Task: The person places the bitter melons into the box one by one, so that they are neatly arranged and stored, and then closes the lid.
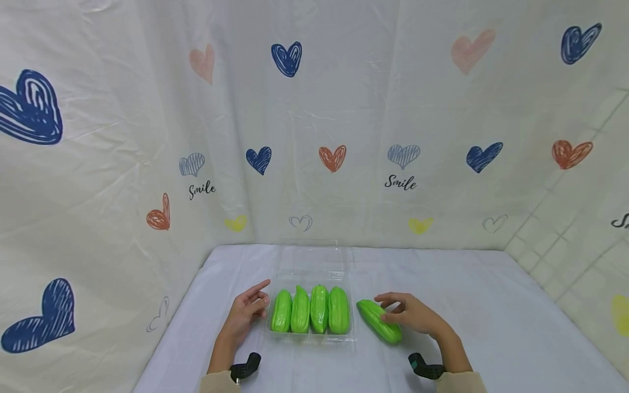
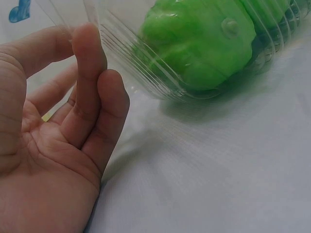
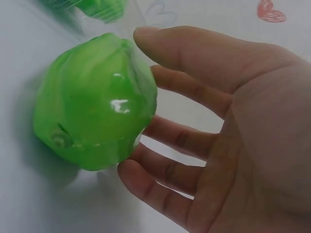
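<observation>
A clear plastic container (image 1: 324,337) stands on the table with its lid (image 1: 314,259) tipped back behind it. Several glossy, ridged green vegetables (image 1: 319,309), shaped like short cucumbers, lie side by side in it. My left hand (image 1: 245,312) is at the container's left side, fingertips right at its wall in the left wrist view. Right of the container, a loose green vegetable (image 1: 375,322) lies slanted on the cloth. My right hand (image 1: 411,312) is over this one, with thumb and fingers spread loosely about it; the right wrist view shows the thumb tip close to its surface.
White cloth (image 1: 442,284) covers the table. A pale curtain (image 1: 363,120) printed with hearts hangs behind and at both sides. Each wrist wears a dark camera mount, one of them the left mount (image 1: 245,367).
</observation>
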### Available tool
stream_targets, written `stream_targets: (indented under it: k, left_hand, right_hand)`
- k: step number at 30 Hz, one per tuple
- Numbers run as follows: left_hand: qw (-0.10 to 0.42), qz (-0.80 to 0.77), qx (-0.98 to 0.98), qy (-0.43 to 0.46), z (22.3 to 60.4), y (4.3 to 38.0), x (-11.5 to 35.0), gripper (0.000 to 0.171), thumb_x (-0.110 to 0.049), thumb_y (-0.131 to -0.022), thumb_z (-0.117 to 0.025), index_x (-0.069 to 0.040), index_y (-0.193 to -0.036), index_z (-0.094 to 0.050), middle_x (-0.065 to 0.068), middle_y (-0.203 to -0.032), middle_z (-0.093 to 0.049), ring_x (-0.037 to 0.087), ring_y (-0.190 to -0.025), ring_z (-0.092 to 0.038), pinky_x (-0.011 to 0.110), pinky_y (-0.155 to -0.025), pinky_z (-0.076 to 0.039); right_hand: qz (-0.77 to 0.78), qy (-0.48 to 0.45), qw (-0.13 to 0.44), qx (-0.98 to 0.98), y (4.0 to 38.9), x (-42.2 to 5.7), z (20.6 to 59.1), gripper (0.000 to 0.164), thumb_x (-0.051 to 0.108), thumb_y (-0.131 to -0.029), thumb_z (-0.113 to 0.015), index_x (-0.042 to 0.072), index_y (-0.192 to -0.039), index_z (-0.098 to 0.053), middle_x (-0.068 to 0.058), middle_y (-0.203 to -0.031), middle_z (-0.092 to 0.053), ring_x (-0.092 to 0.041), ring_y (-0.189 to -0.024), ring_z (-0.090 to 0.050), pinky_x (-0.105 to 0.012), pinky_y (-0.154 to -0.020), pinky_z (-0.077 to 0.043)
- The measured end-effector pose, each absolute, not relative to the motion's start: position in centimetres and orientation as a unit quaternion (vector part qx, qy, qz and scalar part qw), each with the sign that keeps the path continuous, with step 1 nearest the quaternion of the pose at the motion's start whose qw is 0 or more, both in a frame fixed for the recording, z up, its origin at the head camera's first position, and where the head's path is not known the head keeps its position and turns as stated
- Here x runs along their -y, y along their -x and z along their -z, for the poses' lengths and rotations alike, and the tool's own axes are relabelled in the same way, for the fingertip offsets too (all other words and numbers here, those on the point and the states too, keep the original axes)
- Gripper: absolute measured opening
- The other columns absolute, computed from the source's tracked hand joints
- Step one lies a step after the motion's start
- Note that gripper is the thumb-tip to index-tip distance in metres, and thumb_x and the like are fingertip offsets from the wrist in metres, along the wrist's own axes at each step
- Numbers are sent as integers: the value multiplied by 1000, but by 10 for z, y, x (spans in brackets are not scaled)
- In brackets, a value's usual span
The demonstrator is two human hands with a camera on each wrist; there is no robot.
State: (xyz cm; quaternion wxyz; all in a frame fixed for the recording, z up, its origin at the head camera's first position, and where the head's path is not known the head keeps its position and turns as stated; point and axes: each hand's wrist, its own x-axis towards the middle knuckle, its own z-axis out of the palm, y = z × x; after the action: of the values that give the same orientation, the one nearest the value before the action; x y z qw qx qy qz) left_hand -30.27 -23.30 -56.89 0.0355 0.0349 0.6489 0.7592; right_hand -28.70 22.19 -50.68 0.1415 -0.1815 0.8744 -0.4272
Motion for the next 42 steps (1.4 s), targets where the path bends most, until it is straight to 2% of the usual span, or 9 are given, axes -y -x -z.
stream_targets:
  k: [5, 16, 26, 42]
  left_hand:
    - [34, -759, -649, -37, 568, 303, 233, 59, -4, -93, -69, -3, -149, -50, -2, -92, -63, 8, -62, -57, 22, -60, -51]
    - [41, -765, -643, -27, 567, 302, 233, 58, -4, -93, -70, -4, -148, -52, 0, -92, -62, 9, -63, -56, 23, -61, -51]
    - [43, -765, -643, -21, 567, 303, 233, 60, -6, -92, -72, -5, -148, -52, 0, -93, -61, 10, -62, -56, 23, -61, -50]
    - [41, -756, -652, -28, 566, 301, 233, 62, -7, -93, -70, -2, -150, -48, -1, -93, -62, 9, -62, -56, 23, -60, -50]
  right_hand:
    - [427, 189, 159, -870, 288, -223, 509, 53, 30, -94, -74, 7, -140, -61, -24, -129, -64, -30, -103, -67, -50, -83, -56]
    - [430, 173, 161, -871, 287, -225, 513, 57, 31, -93, -74, 9, -143, -58, -21, -126, -65, -30, -105, -67, -51, -84, -55]
    - [469, 119, 113, -868, 289, -224, 512, 64, 33, -93, -74, 14, -150, -51, -24, -132, -59, -25, -101, -66, -38, -76, -53]
    - [496, 89, 81, -860, 295, -222, 516, 69, 35, -93, -74, 18, -153, -46, -22, -132, -58, -23, -98, -67, -37, -75, -56]
